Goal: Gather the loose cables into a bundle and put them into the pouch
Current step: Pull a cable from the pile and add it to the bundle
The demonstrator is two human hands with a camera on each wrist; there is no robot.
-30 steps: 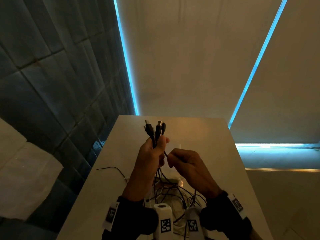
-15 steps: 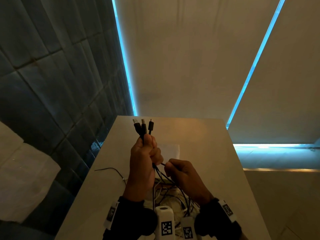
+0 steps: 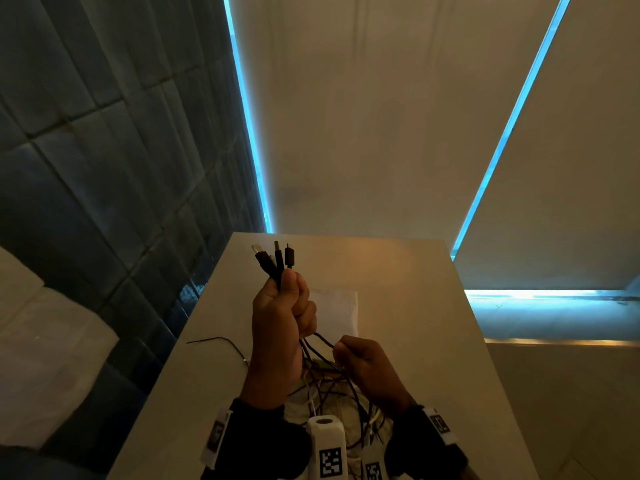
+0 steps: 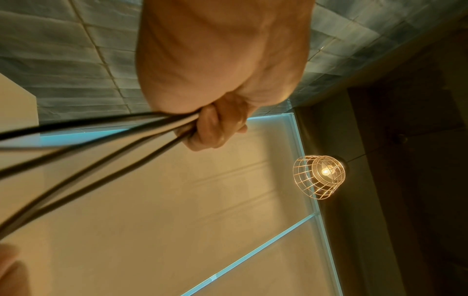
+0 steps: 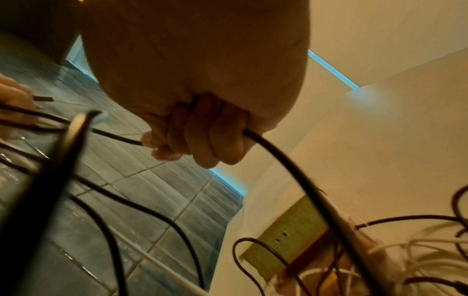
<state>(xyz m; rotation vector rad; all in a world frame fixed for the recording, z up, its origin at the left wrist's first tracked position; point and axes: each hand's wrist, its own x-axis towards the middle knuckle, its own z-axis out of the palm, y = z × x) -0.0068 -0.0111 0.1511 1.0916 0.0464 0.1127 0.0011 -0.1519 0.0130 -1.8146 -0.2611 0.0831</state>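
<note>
My left hand is raised above the table and grips several black cables, their plug ends sticking up out of the fist. In the left wrist view the black cables run out of the curled fingers to the left. My right hand sits lower and to the right, its fingers curled round one black cable that leads back to the left fist. A tangle of black and white cables lies on the table under both hands. A pale flat pouch lies behind the hands.
The narrow light table has a dark tiled wall along its left edge and a drop on the right. One thin black wire trails left across the table. A yellow-green block lies by the cable pile. A caged lamp hangs overhead.
My left hand has shifted slightly left, still holding the plug ends upright. My right hand has slid down and away from the left fist along a cable, toward the pile.
</note>
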